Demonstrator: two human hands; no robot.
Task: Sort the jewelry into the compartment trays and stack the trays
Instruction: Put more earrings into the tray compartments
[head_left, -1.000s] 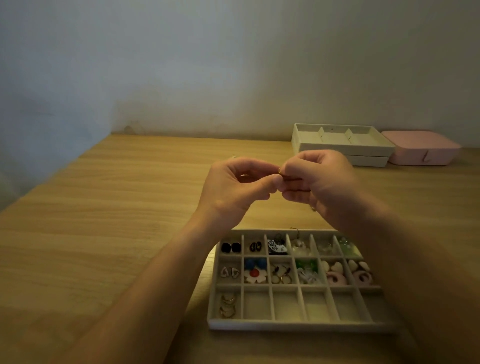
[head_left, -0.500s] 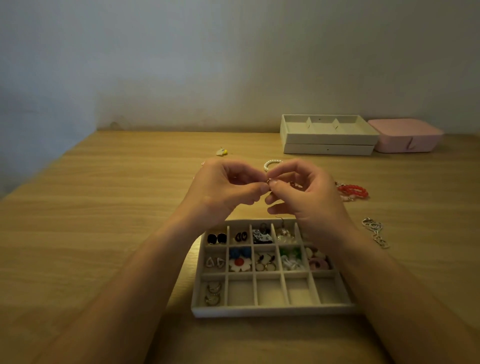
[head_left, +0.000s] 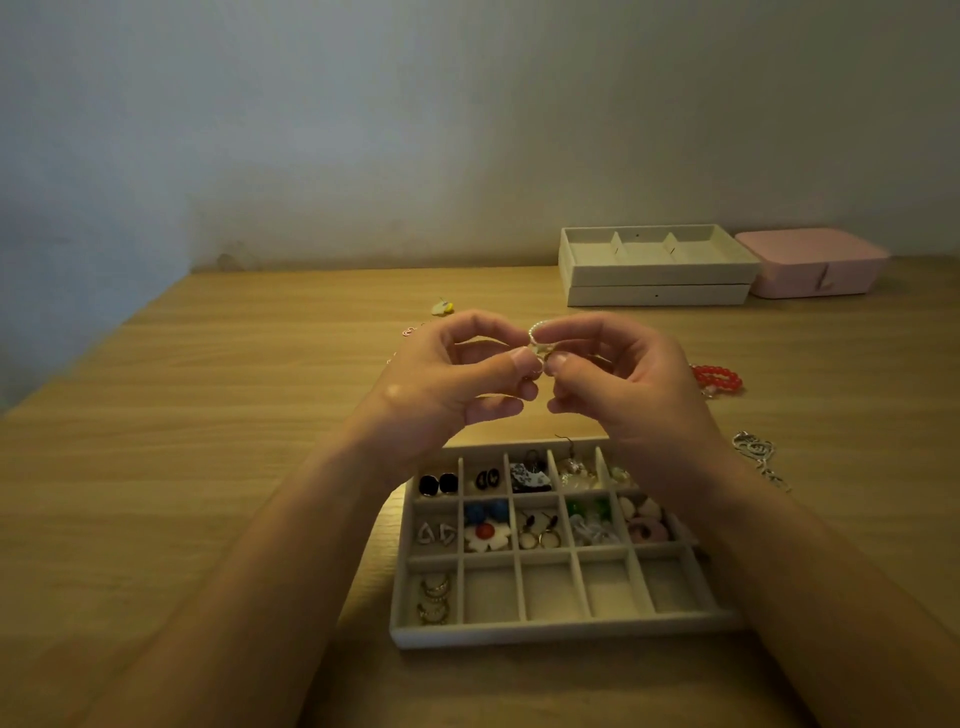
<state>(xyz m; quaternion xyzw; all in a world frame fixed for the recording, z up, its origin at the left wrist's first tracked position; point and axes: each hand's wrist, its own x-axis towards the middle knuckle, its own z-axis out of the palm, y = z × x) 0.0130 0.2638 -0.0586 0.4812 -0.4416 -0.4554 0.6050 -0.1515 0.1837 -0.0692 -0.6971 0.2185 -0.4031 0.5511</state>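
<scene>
Both hands meet above the table behind a beige compartment tray (head_left: 561, 633). My left hand (head_left: 457, 379) and my right hand (head_left: 623, 379) each pinch a small gold ring-like piece (head_left: 540, 354) between thumb and forefinger. A white pearl loop (head_left: 535, 327) shows just behind the fingertips. The tray's back two rows hold earrings and rings, among them a white flower piece (head_left: 485, 535). Its front row holds gold hoops (head_left: 434, 597) in the left cell only.
Two stacked beige trays (head_left: 657, 273) and a pink box (head_left: 815, 262) stand at the back right by the wall. Loose on the wooden table lie a red bead bracelet (head_left: 719, 378), a silver chain (head_left: 758, 454) and a small yellow piece (head_left: 441, 307).
The view tilted down, so tray and hands sit lower in the frame. My hands stayed together on the small piece; the thumbs now press at its two sides.
</scene>
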